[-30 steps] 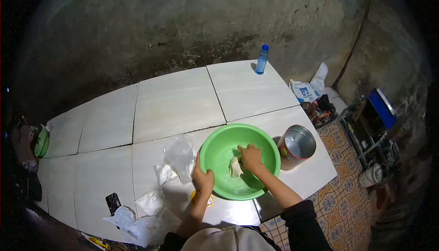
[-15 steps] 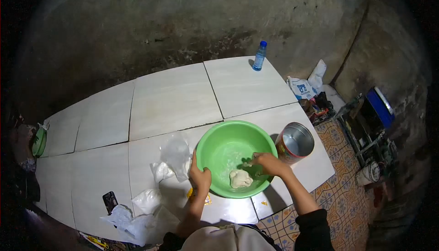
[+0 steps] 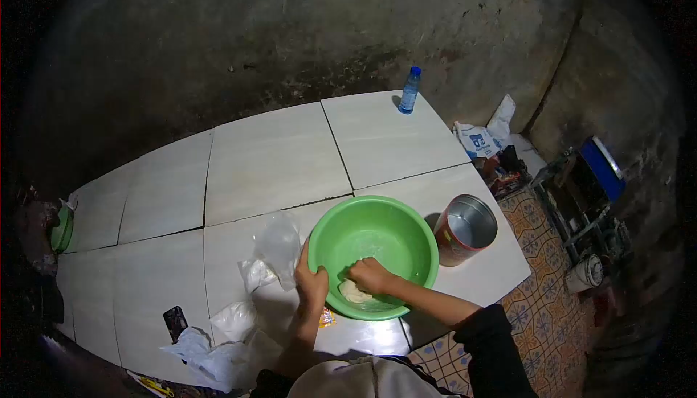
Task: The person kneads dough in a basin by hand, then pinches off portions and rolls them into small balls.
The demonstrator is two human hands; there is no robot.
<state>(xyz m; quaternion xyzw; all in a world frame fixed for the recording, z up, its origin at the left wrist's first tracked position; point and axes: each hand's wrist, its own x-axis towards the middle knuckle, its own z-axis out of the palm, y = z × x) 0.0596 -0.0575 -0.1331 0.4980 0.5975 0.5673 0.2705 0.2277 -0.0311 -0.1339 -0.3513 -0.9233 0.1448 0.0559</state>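
A green plastic basin (image 3: 396, 235) stands on the tiled table near its front edge. My left hand (image 3: 312, 283) grips the basin's left rim, thumb toward the inside and fingers around the outer wall. Inside the basin, my right hand (image 3: 370, 276) is closed and pressed onto a lump of pale dough (image 3: 354, 293) at the lower left. Part of the dough is hidden under that hand. A whitish film of flour or wet dough marks the basin's bottom.
Right of the basin stands an open metal tin (image 3: 468, 231). Clear plastic bags with white powder (image 3: 236, 319), a thin plastic bag (image 3: 210, 358) and a phone (image 3: 175, 322) lie to the left. A blue-capped bottle (image 3: 409, 91) stands at the back.
My right hand has moved left from beside the dough and closed onto it. The dough has shifted left in the basin and looks flatter. My left hand stays on the rim.
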